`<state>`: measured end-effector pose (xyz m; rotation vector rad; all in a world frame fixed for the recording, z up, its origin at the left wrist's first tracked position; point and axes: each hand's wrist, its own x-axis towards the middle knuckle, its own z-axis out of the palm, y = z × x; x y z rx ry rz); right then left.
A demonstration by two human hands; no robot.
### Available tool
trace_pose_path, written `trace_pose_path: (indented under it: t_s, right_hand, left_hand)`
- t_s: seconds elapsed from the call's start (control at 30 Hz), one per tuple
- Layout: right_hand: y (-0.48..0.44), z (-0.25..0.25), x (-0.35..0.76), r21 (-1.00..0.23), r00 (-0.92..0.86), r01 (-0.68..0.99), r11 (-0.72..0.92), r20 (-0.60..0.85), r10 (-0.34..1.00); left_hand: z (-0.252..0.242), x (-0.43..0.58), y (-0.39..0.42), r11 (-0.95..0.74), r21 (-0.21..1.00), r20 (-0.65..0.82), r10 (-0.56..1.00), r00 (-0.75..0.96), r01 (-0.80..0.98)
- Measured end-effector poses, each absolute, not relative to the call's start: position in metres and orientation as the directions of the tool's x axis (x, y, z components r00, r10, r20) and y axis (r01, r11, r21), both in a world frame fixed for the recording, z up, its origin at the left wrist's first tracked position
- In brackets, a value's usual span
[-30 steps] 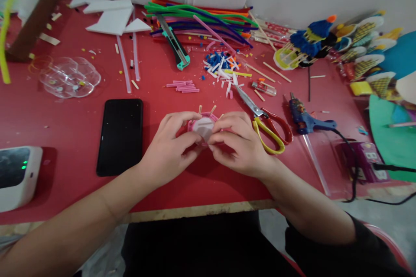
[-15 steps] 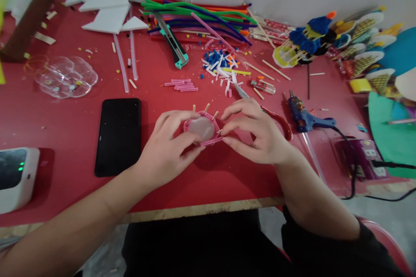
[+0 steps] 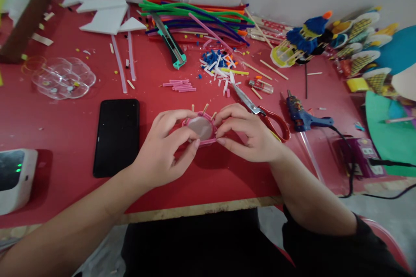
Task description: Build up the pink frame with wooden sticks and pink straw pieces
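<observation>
Centrally, holding a pink-rimmed disc [image 3: 200,128] in both hands over the red table [image 3: 214,181]. Clasping its left edge between thumb and curled fingers of the left hand [image 3: 164,147]; pinching its right edge with narrowed fingertips of the right hand [image 3: 251,136]. Can see short sticks [image 3: 206,107] jutting from its far rim. Have a phone [image 3: 116,138] lying at left, scissors [image 3: 277,123] and glue gun [image 3: 303,116] at right. Farther off, see pink pieces [image 3: 182,86], then pipe cleaners [image 3: 195,12] at upper middle.
</observation>
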<state>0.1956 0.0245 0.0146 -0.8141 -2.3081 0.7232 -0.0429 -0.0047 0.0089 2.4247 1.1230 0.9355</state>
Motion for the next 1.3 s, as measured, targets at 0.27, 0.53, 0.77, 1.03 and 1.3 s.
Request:
trace_pose_path:
  t_s: [0.27, 0.53, 0.77, 1.03, 1.3]
  right_hand:
    - [0.0246, 0.0133, 0.1958, -0.681, -0.652, 0.344, 0.646, 0.322, 0.687]
    - [0.0249, 0.0132, 0.1956, -0.697, -0.669, 0.332, 0.635, 0.300, 0.680]
    - [0.0256, 0.0129, 0.1957, -0.706, -0.683, 0.330, 0.626, 0.279, 0.675]
    - [0.0262, 0.0112, 0.1962, -0.710, -0.684, 0.323, 0.625, 0.281, 0.673]
    - [0.0262, 0.0112, 0.1969, -0.693, -0.666, 0.332, 0.640, 0.308, 0.679]
  left_hand:
    - [0.0083, -0.0421, -0.0018, -0.654, 0.481, 0.432, 0.756, 0.492, 0.584]
    - [0.0086, -0.0425, -0.0005, -0.673, 0.452, 0.416, 0.740, 0.528, 0.586]
    - [0.0085, -0.0428, -0.0004, -0.714, 0.391, 0.429, 0.699, 0.572, 0.580]
    - [0.0080, -0.0434, 0.0002, -0.731, 0.355, 0.433, 0.681, 0.591, 0.583]
    - [0.0053, -0.0443, 0.0012, -0.720, 0.340, 0.466, 0.687, 0.557, 0.605]
